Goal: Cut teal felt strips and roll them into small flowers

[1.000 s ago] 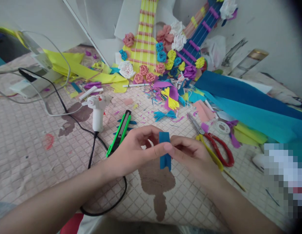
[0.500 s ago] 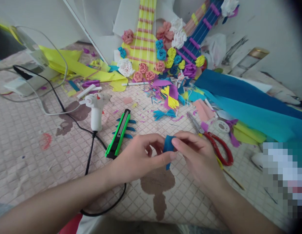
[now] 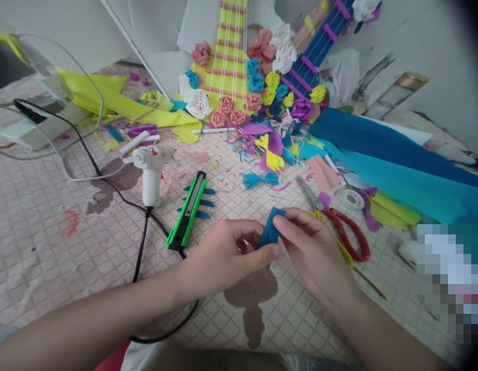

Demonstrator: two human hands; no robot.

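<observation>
A small dark blue paper strip (image 3: 270, 233) is pinched between both hands above the table's front half. My left hand (image 3: 227, 252) grips its lower end between thumb and fingers. At its upper right end, my right hand (image 3: 314, 242) holds it with the thumb on top. Left of my left hand lies a green utility knife (image 3: 187, 211), across several blue strips (image 3: 205, 202). A light blue tied paper bow (image 3: 261, 180) and a yellow one (image 3: 270, 153) rest beyond the hands. Red-handled scissors (image 3: 349, 234) lie just right of my right hand.
A white glue gun (image 3: 151, 180) stands at left, its black cord running under my left forearm. Behind are a yellow paper guitar (image 3: 227, 67) with paper flowers, a blue one (image 3: 320, 51), and scattered scraps. Blue paper sheets (image 3: 397, 165) and a tape roll (image 3: 351, 198) lie at right.
The blue strip has tilted, its upper end leaning to the right. Both hands still hold it, and the fingers have shifted slightly. The view has moved a little.
</observation>
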